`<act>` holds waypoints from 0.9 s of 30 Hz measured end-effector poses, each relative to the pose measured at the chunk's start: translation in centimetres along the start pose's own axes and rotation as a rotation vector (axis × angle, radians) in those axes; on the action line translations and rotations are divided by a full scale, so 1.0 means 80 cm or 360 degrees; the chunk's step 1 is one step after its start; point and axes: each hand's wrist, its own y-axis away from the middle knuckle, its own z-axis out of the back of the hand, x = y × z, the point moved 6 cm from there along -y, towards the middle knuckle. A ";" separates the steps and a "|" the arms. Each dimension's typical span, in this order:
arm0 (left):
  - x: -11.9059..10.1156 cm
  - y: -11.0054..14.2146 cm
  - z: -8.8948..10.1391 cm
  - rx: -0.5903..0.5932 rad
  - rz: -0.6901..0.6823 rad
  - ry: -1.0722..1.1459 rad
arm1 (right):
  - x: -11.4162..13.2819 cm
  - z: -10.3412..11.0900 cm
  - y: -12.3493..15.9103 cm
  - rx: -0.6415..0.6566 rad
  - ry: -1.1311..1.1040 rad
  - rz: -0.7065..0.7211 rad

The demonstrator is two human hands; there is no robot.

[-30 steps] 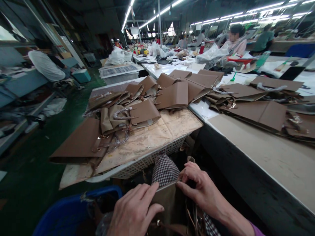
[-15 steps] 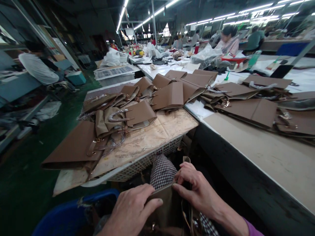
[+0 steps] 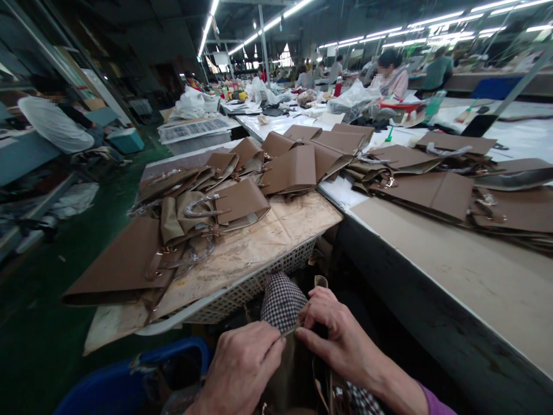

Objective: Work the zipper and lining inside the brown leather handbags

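A bag (image 3: 288, 372) is finger-pinched by left hand (image 3: 244, 360) and right hand (image 3: 334, 325) — left of these, plastic (image 3: 176, 400) is held in a basket (image 3: 103, 385).

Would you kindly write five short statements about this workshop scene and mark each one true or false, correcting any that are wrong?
1. The bare left hand and bare right hand both grip the edge of an olive-brown bag. True.
2. The purple fabric sleeve is on the same arm as the left hand. False; it is on the right hand's arm.
3. Smooth brown bags lie on the pale, stained work surface ahead. True.
4. The blue plastic basket is to the right of both hands. False; it is to their left.
5. Black-and-white checked cloth shows just beyond the hands. True.
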 end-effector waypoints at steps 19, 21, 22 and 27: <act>0.017 -0.022 0.007 0.0036 0.0060 0.0418 | -0.026 0.052 -0.057 0.0698 0.0296 0.0269; 0.024 -0.019 0.010 0.0075 0.0144 0.0457 | -0.037 0.053 -0.063 0.0683 0.0065 0.0175; 0.027 -0.018 0.012 0.0085 0.0178 0.0473 | -0.042 0.052 -0.065 0.0654 -0.0066 0.0105; 0.037 -0.010 0.016 0.0074 0.0231 0.0496 | -0.046 0.041 -0.057 0.0439 -0.0428 -0.0139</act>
